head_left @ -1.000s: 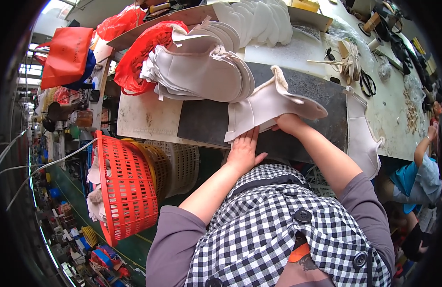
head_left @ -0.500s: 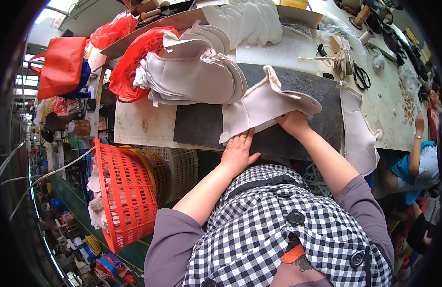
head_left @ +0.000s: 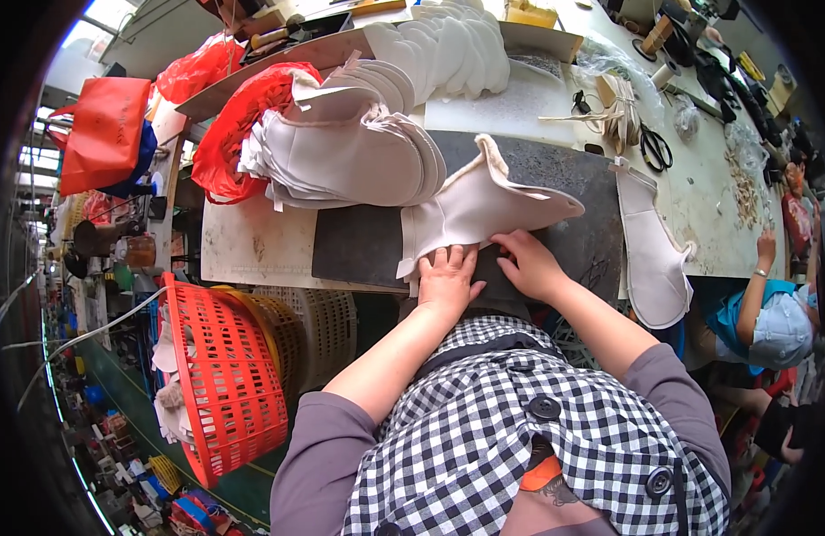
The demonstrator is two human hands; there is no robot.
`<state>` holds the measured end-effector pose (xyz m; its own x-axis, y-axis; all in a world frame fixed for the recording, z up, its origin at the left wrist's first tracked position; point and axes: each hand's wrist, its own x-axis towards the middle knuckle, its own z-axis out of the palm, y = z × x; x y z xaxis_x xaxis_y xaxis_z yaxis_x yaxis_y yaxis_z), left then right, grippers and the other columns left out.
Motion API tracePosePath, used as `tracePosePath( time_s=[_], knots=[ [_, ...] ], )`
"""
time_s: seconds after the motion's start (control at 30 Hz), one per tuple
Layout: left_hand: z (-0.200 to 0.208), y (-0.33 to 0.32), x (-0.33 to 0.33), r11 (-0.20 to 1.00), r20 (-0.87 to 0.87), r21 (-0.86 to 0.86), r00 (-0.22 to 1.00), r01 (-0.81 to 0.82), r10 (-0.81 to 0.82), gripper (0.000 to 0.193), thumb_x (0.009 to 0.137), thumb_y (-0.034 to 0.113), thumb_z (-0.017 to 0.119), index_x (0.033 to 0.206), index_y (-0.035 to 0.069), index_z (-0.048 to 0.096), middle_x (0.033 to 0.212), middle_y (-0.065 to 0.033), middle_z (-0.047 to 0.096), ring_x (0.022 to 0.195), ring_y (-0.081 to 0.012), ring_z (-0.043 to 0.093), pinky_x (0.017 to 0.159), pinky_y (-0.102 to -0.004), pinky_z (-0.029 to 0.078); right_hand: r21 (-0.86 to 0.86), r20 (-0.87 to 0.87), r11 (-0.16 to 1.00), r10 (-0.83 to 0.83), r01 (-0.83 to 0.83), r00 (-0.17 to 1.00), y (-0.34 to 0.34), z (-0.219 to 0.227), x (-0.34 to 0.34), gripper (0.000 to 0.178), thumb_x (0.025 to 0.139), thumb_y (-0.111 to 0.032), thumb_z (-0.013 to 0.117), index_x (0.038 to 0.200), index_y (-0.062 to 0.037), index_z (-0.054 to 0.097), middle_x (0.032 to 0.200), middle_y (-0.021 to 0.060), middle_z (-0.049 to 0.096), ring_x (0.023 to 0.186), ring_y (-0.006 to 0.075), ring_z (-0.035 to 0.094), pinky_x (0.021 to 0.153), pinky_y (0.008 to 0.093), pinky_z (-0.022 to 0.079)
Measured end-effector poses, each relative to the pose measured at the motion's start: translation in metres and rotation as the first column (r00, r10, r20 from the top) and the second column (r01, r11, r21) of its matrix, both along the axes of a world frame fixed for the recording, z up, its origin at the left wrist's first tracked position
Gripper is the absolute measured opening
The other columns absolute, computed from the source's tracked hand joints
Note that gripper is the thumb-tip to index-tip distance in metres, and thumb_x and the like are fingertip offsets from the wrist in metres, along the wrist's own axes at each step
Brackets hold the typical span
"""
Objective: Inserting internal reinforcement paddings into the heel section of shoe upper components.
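Observation:
A pale grey boot-shaped fabric piece [head_left: 484, 210] with a fleecy lining lies on a dark mat [head_left: 363, 246] in front of me. My left hand [head_left: 446, 279] rests flat on its near edge, fingers stretched out. Beside it, my right hand [head_left: 526, 262] has bent, parted fingers, their tips at the piece's near edge, with nothing visibly held. A thick stack of similar pieces [head_left: 341, 165] sits beyond to the left. Another boot-shaped piece [head_left: 656, 255] lies to the right, its lower end over the table's near edge.
A red plastic basket [head_left: 225, 375] with fabric pieces stands lower left. White shaped sheets [head_left: 448, 49] lie at the back. Black scissors [head_left: 656, 149] and a bundle of cord [head_left: 618, 112] are at the right. Another person's arm [head_left: 757, 286] shows at far right.
My right hand has drawn back from beneath the piece's near edge, and its fingers now show. My left hand has slid slightly along that edge. The whole view has shifted a little.

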<state>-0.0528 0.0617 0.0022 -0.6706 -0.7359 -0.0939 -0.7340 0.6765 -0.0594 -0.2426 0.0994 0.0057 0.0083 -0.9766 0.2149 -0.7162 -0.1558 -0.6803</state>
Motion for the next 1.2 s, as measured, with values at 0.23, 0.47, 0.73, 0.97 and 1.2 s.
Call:
tracePosePath(
  time_s=[0.23, 0.47, 0.73, 0.97, 1.2],
  knots=[
    [0.011, 0.007, 0.067, 0.955, -0.319, -0.190, 0.905, 0.229, -0.280, 0.047, 0.082, 0.023, 0.058, 0.128, 0.016, 0.058, 0.127, -0.0081, 0.050, 0.112, -0.0221, 0.048, 0.092, -0.0340, 0.037, 0.222, 0.026, 0.892, 0.397, -0.393, 0.917, 0.014, 0.070, -0.001, 0.027, 0.078, -0.013, 0.070, 0.104, -0.0105, 0.066, 0.094, 0.0097, 0.066, 0.089, 0.0288, 0.064, 0.078, 0.0377, 0.053],
    [0.028, -0.003, 0.052, 0.998, -0.574, 0.027, 0.816, -0.062, 0.066, 0.079, 0.073, 0.007, 0.069, 0.142, 0.006, 0.032, 0.145, -0.0206, 0.033, 0.130, -0.0375, 0.039, 0.106, -0.0443, 0.035, 0.009, -0.251, 0.901, 0.422, -0.433, 0.871, -0.039, 0.031, 0.022, 0.067, 0.071, -0.008, 0.071, 0.133, -0.0059, 0.048, 0.140, 0.0140, 0.044, 0.135, 0.0345, 0.037, 0.113, 0.0441, 0.031],
    [-0.020, -0.018, 0.065, 0.982, -0.573, 0.179, 0.805, -0.056, 0.151, 0.060, 0.081, 0.003, 0.059, 0.138, 0.004, 0.043, 0.149, -0.0177, 0.033, 0.139, -0.0354, 0.031, 0.113, -0.0405, 0.031, 0.022, -0.506, 0.826, 0.495, -0.563, 0.706, -0.065, -0.004, 0.019, 0.065, 0.071, -0.002, 0.057, 0.135, -0.0025, 0.045, 0.147, 0.0164, 0.039, 0.139, 0.0347, 0.031, 0.115, 0.0474, 0.026],
    [-0.019, -0.017, 0.069, 0.937, -0.713, 0.348, 0.639, -0.032, 0.286, 0.047, 0.082, 0.002, 0.062, 0.128, 0.011, 0.057, 0.144, -0.0134, 0.043, 0.135, -0.0369, 0.037, 0.109, -0.0420, 0.036, -0.055, -0.433, 0.823, 0.490, -0.565, 0.757, -0.071, -0.007, 0.035, 0.046, 0.081, -0.012, 0.059, 0.126, -0.0037, 0.054, 0.139, 0.0171, 0.048, 0.133, 0.0350, 0.042, 0.113, 0.0508, 0.029],
    [-0.029, -0.010, 0.061, 0.976, -0.746, 0.186, 0.631, -0.112, 0.214, 0.051, 0.075, 0.006, 0.074, 0.123, 0.017, 0.063, 0.133, -0.0130, 0.054, 0.128, -0.0338, 0.048, 0.105, -0.0424, 0.040, 0.012, -0.211, 0.791, 0.599, -0.611, 0.772, -0.070, -0.014, 0.020, 0.046, 0.078, -0.010, 0.068, 0.122, -0.0232, 0.063, 0.135, 0.0029, 0.056, 0.133, 0.0323, 0.044, 0.110, 0.0596, 0.027]
  ],
)
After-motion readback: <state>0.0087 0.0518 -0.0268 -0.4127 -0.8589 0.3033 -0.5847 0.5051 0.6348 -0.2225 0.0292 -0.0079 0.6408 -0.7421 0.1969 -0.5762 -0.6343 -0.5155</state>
